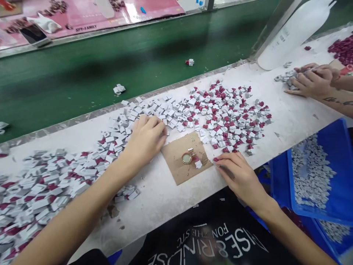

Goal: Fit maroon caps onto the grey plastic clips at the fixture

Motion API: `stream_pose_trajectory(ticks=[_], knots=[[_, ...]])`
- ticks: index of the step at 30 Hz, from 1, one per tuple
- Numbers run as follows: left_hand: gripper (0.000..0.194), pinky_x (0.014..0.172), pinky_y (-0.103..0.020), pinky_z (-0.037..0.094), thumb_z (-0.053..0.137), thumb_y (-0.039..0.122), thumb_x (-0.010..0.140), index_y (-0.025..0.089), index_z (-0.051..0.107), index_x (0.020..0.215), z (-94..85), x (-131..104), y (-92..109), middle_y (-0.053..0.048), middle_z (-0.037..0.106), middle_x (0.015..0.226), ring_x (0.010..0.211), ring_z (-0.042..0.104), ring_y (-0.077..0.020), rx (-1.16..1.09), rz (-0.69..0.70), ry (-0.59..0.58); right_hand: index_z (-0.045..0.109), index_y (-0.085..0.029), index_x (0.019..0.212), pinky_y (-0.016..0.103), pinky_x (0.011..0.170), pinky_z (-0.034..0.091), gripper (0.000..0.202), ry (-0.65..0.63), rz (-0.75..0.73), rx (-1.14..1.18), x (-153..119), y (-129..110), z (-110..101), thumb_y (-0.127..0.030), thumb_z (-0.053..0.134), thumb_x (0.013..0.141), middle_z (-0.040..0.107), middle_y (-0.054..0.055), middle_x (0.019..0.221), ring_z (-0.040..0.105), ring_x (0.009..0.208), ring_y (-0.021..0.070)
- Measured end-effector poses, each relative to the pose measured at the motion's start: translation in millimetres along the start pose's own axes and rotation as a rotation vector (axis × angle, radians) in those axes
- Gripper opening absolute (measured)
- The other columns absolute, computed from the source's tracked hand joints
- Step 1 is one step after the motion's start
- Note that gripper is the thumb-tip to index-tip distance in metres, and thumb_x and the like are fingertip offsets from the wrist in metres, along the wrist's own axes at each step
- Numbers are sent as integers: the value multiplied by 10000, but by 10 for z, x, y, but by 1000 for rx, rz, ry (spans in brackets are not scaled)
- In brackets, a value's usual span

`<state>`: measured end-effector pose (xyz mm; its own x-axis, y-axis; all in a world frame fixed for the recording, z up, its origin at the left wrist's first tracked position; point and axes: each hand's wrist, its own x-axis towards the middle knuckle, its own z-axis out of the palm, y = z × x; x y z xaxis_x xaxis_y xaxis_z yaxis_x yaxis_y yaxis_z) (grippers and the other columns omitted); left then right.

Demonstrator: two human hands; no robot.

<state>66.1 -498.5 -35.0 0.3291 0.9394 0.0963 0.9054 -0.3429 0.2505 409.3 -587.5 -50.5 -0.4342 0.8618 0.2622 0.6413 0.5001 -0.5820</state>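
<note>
My left hand is at the near edge of a heap of small white plastic pieces. Its fingers are curled, and whatever they pinch is hidden. A small maroon plastic piece shows at the fingertips of my right hand, closed in a pinch by the table's front edge. Between my hands lies a brown cardboard square. On it are a round, gold-rimmed item, a maroon-and-white piece and small shiny metal bits. Right of the heap, many pieces are maroon and white joined.
More white and maroon pieces cover the table's left side. Behind runs a green belt with a few pieces. A white bottle and a co-worker's hands are at the right, above blue bins.
</note>
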Motion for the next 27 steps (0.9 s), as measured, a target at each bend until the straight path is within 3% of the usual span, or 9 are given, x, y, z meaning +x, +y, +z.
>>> stream_pose_trajectory(ticks=[4,8,10,14,19,23,27], knots=[[120,977,-506,509,557,252,1038,232,642,957,-15,-60,32,-144,756,1085,1077,656,-365,-92,18,-54,763,-250,1199,475,947,673,202,14,51,72,-50,35,-16,-119,639,1110,722,150,1283,766,1186,322],[54,915,-465,548,583,207,985,239,624,998,-19,-26,23,-121,755,1038,981,698,-329,-176,-70,-65,772,-276,1202,436,947,666,252,17,101,155,-78,89,-43,-97,624,1106,758,99,1209,791,1123,283],[108,901,-448,565,629,197,949,239,653,1046,-20,-1,28,-113,764,1046,957,714,-317,-221,-112,-68,775,-278,1171,422,924,661,239,24,112,174,-59,82,-52,-97,638,1095,770,81,1173,790,1089,271],[179,942,-463,581,656,203,950,220,728,1113,-29,9,83,-129,790,1103,998,741,-328,-270,-141,-55,782,-279,1107,395,889,651,224,97,130,247,64,-49,-29,-84,680,1061,791,53,1100,777,1010,240],[170,915,-442,582,654,141,879,212,713,1022,-107,-69,204,-102,794,1056,959,733,-293,-368,-184,-15,799,-282,1111,392,882,663,203,106,101,409,295,-293,101,-101,723,1059,823,45,1085,795,1031,242],[163,795,-375,590,743,193,830,226,716,988,-183,-189,295,-60,784,982,852,716,-232,-700,-306,-18,806,-277,1129,387,852,669,222,63,43,429,421,-395,196,-84,715,1065,822,45,1082,791,988,228],[256,773,-353,613,893,250,765,229,706,937,-176,-307,360,-40,777,860,836,756,-224,-1100,-469,-101,807,-263,1149,393,886,672,249,30,8,395,473,-403,229,-55,705,1058,812,54,1094,794,1006,227]])
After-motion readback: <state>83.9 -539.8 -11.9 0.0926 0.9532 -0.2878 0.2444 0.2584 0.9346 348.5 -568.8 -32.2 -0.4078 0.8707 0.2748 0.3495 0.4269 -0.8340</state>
